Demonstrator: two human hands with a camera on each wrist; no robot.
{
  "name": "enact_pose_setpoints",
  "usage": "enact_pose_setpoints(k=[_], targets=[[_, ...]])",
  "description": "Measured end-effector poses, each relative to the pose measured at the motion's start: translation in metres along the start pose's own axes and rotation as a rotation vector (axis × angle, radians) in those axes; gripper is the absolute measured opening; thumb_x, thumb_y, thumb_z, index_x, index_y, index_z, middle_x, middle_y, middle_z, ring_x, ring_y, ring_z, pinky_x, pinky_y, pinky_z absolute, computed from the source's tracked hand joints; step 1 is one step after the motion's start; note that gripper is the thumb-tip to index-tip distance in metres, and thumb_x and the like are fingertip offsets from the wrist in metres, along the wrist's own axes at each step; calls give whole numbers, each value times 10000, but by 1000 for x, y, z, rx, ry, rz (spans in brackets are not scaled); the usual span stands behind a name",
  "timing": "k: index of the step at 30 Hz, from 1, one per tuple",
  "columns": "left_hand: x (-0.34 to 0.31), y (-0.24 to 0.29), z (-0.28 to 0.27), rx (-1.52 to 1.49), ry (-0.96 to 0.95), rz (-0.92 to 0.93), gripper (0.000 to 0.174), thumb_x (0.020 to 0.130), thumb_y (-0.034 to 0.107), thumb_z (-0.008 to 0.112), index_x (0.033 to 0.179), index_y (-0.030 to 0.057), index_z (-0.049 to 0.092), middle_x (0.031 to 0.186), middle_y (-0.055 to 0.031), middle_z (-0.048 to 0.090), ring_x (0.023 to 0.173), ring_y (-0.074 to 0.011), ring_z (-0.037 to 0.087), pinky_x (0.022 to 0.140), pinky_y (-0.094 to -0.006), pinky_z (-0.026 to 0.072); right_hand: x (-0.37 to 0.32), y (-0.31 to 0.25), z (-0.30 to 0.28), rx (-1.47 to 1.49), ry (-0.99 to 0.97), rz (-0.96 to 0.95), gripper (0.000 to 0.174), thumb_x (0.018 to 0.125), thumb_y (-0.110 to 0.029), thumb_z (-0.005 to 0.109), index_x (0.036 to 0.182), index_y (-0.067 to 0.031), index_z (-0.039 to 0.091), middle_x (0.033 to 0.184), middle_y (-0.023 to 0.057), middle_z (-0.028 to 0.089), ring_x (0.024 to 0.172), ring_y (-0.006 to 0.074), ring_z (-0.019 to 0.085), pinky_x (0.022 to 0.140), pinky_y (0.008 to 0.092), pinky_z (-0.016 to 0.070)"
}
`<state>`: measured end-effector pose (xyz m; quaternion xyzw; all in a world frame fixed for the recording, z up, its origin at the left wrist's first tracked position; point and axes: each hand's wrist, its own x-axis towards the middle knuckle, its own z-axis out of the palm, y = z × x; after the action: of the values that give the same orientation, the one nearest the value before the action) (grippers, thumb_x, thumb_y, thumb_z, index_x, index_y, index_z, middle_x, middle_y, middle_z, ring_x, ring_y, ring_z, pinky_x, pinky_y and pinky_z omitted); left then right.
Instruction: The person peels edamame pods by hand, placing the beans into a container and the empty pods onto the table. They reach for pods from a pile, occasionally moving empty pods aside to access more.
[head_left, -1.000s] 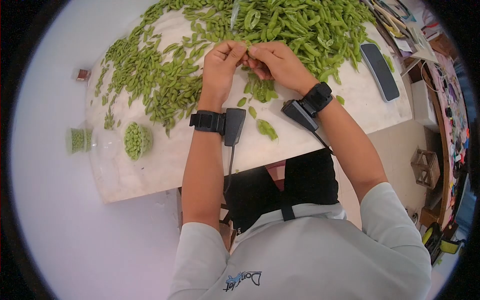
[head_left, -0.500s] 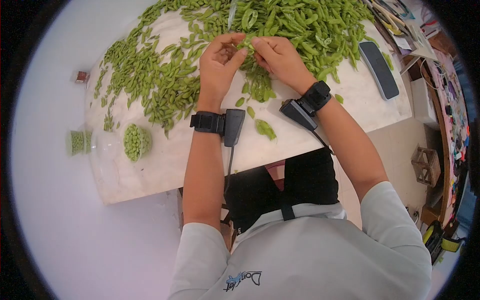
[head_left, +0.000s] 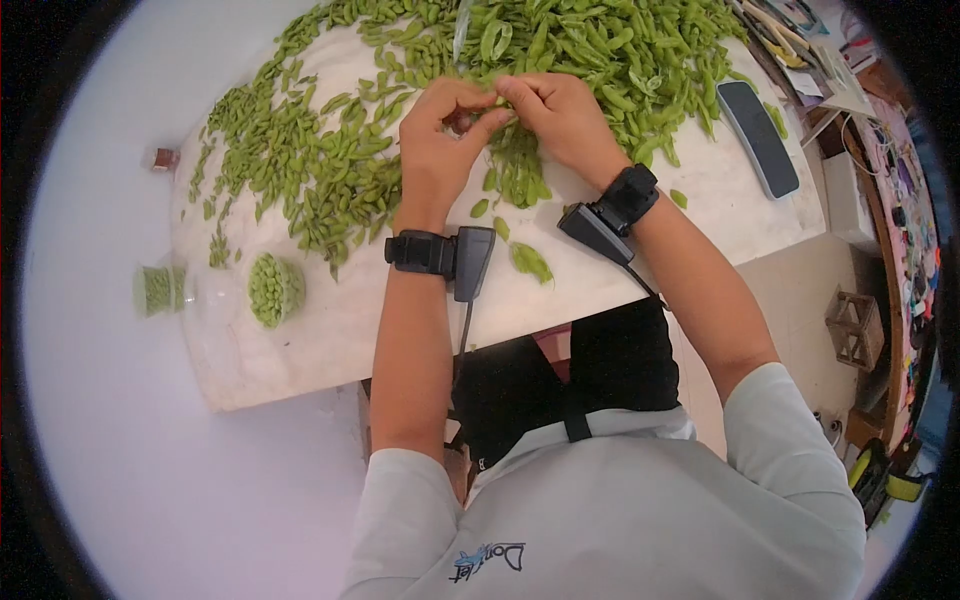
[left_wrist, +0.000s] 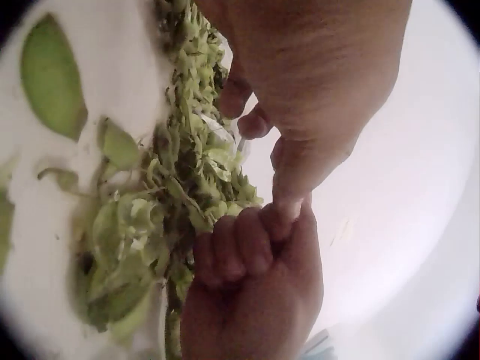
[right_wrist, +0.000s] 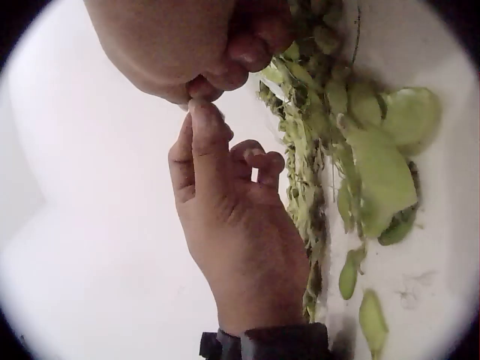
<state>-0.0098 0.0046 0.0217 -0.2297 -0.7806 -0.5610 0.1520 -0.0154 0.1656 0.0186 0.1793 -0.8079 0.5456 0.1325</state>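
Observation:
In the head view the left hand (head_left: 438, 140) and right hand (head_left: 572, 125) meet at their fingertips over the near edge of a heap of green pods (head_left: 600, 50). Both hands pinch a pod, mostly hidden by the fingers. The left wrist view has the left thumb against the fingertips of the right hand (left_wrist: 247, 300), whose other fingers curl inward. From the right wrist, the left hand (right_wrist: 244, 225) shows thumb and forefinger together, its other fingers bent. Below the hands on the table lie flattened pods (head_left: 520, 180) and a loose pod (head_left: 530, 262).
Smaller pods (head_left: 340, 185) spread across the left of the white table (head_left: 340, 350). A clear cup of shelled beans (head_left: 275, 290) stands near the left edge. A phone (head_left: 758, 140) lies at the right, with tools (head_left: 780, 35) beyond it.
The hands parted slightly, showing a green pod between them, then came together again. The left fingers have closed in towards the right fingertips, now covering most of the pod.

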Motion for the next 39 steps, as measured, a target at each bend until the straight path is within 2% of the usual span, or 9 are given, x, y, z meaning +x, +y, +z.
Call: enact_pose_setpoints(k=[4,10,16,20,22,24,25,32,39], targets=[[-1,15,1,147,10,-81,127,764,43,714,837,16,613,842,-19,558,713,-80,479,634,-219,407,0,-2,1,28,25,-5,368,912,-331,500,820,10,603,651,196,550,567,298,554,545,360,430],[3,15,-7,68,60,44,127,817,73,663,891,16,576,811,-4,507,727,-80,461,666,-209,390,1,-1,-2,83,-31,132,373,916,-304,502,749,26,552,581,156,492,502,213,432,525,337,403],[-41,47,-64,161,348,43,85,856,37,606,932,20,569,942,-56,595,732,-78,521,634,-199,441,-2,-8,-1,135,-144,58,375,919,-303,492,759,27,572,618,159,550,537,243,505,564,366,423],[-88,64,-135,408,532,-77,47,854,4,605,884,4,569,836,-77,626,735,-77,523,630,-195,445,-3,-4,0,31,-51,-6,315,935,-243,497,753,12,534,549,25,458,513,116,400,508,285,359],[-106,69,-171,654,455,-209,120,820,73,657,889,15,577,846,-55,612,692,-101,510,632,-229,429,-2,-3,0,21,-1,6,270,931,-227,499,822,7,579,554,26,486,518,119,443,525,282,384],[-117,78,-194,931,324,-462,170,787,114,691,883,27,581,886,-62,598,656,-125,505,621,-256,422,-1,-1,3,68,83,11,255,910,-251,511,912,-13,603,637,114,573,595,230,546,579,353,435],[-120,78,-197,980,289,-459,210,764,161,709,866,35,575,870,-52,587,663,-154,495,627,-280,407,-2,-1,3,90,126,12,266,899,-263,518,956,-23,615,679,158,616,633,286,597,605,389,461],[-85,68,-177,737,327,-292,193,814,156,679,838,5,562,850,-62,590,762,-177,522,720,-291,433,-5,-11,-4,237,53,139,263,889,-250,532,1051,-48,576,601,91,567,559,207,563,559,349,439],[1,31,-108,759,13,-274,256,842,227,624,994,22,646,914,-96,665,785,-224,619,708,-328,476,-3,-3,-4,212,9,140,250,885,-262,538,1020,-57,588,619,103,561,565,227,534,567,358,430]])
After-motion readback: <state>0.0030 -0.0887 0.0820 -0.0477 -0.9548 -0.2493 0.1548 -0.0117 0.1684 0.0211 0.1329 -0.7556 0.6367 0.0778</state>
